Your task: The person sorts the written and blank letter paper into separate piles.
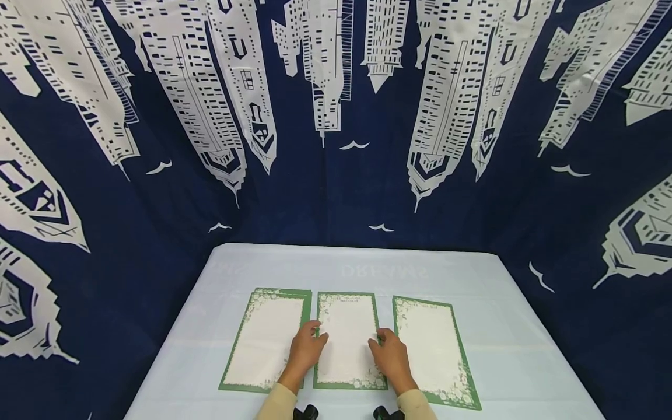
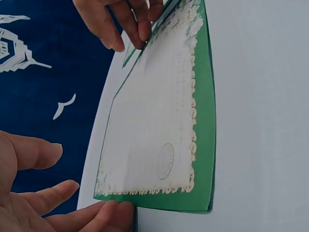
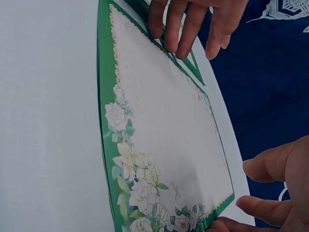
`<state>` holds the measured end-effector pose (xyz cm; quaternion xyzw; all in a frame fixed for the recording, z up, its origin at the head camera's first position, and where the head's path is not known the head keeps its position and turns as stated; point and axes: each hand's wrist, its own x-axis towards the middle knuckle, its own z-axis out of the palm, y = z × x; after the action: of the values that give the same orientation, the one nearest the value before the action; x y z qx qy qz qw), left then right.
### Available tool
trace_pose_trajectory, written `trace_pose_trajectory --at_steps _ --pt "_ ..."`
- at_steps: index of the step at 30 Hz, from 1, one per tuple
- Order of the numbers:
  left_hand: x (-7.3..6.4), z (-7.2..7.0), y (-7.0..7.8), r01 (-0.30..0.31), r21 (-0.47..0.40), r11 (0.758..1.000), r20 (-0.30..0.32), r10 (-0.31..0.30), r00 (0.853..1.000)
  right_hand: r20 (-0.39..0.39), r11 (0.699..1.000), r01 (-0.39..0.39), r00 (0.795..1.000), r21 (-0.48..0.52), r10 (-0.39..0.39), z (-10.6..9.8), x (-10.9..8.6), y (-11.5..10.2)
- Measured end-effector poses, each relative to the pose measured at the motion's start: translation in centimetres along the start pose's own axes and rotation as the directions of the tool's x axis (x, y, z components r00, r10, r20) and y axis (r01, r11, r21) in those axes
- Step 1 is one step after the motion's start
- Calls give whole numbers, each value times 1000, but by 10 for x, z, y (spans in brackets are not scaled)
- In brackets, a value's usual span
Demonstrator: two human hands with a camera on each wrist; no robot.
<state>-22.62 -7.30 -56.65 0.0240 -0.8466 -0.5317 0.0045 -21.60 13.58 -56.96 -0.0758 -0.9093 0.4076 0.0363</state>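
Observation:
A cream sheet with a green border and printed white flowers, the middle sheet (image 1: 346, 344), lies flat on the table. At its left edge is my left hand (image 1: 307, 348), thumb and index finger apart and the lower fingers touching the edge. My right hand (image 1: 391, 354) is at the opposite edge, with its thumb lifted and its fingertips right at the border. In the left wrist view, the sheet's flat face (image 2: 149, 125) carries a round stamp-like print. A floral corner (image 3: 145, 193) shows in the right wrist view.
To the left lie overlapping sheets of the same design, the left sheets (image 1: 268, 338), slightly offset. The right sheet (image 1: 433, 350) lies at an angle. All rest on a white-covered table (image 1: 520, 350). Behind hangs a navy cloth (image 1: 325, 198) printed with white buildings and birds.

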Motion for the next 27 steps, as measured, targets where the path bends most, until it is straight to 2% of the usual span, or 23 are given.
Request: trace_pose_trajectory --at_steps 3,7,10,14,18,22,27 --pt "2 -1 -3 44 -56 997 -1 -45 999 -17 1000 -8 1000 22 8 -1 0 2" --pt "3 -2 -6 72 -140 988 -4 -73 997 -51 998 17 999 52 -14 -1 1 4" --pt "3 -3 -9 88 -214 973 7 -89 996 -87 996 36 996 84 -28 1 3 7" --pt "4 -4 -13 118 -298 947 25 -115 993 -124 983 10 992 186 14 2 7 10" --pt "3 -5 -16 136 -324 936 46 -128 991 -90 965 -22 995 260 47 -3 9 9" --pt "1 -2 -13 120 -332 936 70 -102 992 -63 970 -20 997 243 36 -13 9 8" --pt "5 18 0 86 -302 949 110 -54 992 -76 980 -31 996 198 46 -39 13 17"
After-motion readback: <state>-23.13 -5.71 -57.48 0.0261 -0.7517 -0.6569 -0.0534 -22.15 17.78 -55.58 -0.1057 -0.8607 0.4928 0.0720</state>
